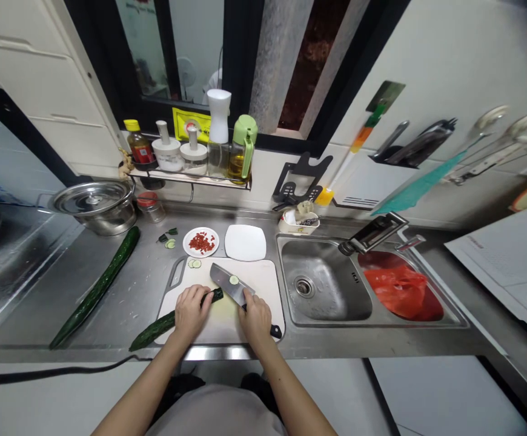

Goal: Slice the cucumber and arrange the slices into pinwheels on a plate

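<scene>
A dark green cucumber (154, 330) lies across the white cutting board (263, 278), its tail hanging off the board's left edge. My left hand (192, 310) is curled over it, pressing it down near its cut end. My right hand (255, 315) is closed round the black handle of a cleaver (227, 283), whose blade rests against the cut end. One cucumber slice (234, 280) sticks to the blade. More slices (194, 263) lie at the board's far left corner.
A second whole cucumber (97, 287) lies on the steel counter at left, beyond it a lidded pot (95, 206). A plate of chopped red chilli (201, 241) and a bare white plate (245, 242) sit behind the board. The sink (322, 287) is right, with a red bag (400, 290).
</scene>
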Demonstrator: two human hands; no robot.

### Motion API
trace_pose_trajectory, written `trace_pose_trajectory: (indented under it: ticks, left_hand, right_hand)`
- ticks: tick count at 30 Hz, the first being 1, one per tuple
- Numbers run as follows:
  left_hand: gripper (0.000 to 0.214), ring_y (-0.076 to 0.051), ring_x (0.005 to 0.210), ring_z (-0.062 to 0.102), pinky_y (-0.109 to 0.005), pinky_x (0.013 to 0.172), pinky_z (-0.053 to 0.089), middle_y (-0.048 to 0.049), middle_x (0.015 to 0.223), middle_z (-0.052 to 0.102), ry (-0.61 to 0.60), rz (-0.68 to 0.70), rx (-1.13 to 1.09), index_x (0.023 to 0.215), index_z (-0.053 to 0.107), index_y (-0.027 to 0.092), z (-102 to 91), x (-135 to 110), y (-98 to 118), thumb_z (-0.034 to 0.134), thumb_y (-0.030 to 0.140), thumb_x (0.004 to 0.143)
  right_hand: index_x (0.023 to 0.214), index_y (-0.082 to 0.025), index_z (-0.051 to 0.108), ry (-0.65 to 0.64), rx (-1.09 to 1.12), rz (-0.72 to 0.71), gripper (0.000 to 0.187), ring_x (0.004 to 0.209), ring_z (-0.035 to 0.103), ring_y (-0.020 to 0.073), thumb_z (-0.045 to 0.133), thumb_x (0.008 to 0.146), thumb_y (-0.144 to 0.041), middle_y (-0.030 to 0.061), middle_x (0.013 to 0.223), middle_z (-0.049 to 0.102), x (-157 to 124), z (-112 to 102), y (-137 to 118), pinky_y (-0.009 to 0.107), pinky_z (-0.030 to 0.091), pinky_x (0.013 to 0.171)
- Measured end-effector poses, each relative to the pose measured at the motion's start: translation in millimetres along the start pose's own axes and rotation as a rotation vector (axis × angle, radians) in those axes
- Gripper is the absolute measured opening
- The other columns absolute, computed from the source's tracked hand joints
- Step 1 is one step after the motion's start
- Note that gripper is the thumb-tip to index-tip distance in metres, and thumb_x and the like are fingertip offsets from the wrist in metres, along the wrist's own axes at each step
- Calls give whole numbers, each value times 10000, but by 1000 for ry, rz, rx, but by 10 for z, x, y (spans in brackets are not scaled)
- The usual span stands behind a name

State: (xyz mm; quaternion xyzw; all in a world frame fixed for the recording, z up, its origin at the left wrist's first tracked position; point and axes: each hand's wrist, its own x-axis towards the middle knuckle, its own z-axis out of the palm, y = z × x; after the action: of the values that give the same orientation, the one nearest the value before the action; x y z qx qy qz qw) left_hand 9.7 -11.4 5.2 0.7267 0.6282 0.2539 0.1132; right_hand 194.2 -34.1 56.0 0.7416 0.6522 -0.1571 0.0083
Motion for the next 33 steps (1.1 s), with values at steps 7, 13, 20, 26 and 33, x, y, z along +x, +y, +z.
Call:
trace_pose_trajectory:
  ticks: [7, 13, 20, 26, 33]
  left_hand:
    - [368, -275, 1160, 433, -451, 993, 302, -84, 1243, 555, -70, 119, 29, 1204, 607, 295, -175, 337, 308, 470, 435, 893]
    - [249, -251, 1139, 468, -454, 993, 284, -70, 1182, 596, -128, 178, -54, 1050, 674, 278, -132, 432, 456, 515, 367, 880]
    - [194, -145, 771, 608, -281, 780, 421, -7, 870, 698, -45, -227, -287, 930, 681, 232, -40, 550, 260, 518, 311, 858]
    - [246, -188, 804, 622, -281, 723, 413, -26, 849, 708, 22, -562, -204, 999, 679, 230, 6, 817, -237, 530, 266, 806]
    - [237, -211, 866, 624, -305, 769, 409, -33, 905, 712, -61, -614, -35, 1015, 660, 257, 153, 1047, -369, 544, 273, 810]
  right_hand:
    - [1391, -255, 405, 15, -57, -115, 564, 1008, 528, 232, 560, 850, -244, 97, 1071, 602, -69, -7, -26, 328, 352, 882]
    - [1388, -261, 416, 44, -82, -117, 551, 996, 521, 229, 548, 854, -225, 87, 1053, 604, -126, -7, 23, 325, 341, 880]
    - [1367, -210, 459, 58, -68, -14, 504, 982, 541, 236, 529, 871, -255, 88, 1022, 628, -100, 1, 199, 315, 356, 860]
    - [1345, -213, 482, 78, -31, 59, 474, 989, 557, 225, 509, 874, -258, 78, 1047, 636, -69, 3, 360, 295, 365, 854]
    - [1324, -213, 499, 106, 3, 43, 467, 973, 573, 207, 516, 859, -251, 71, 1033, 648, -28, 33, 364, 276, 373, 829]
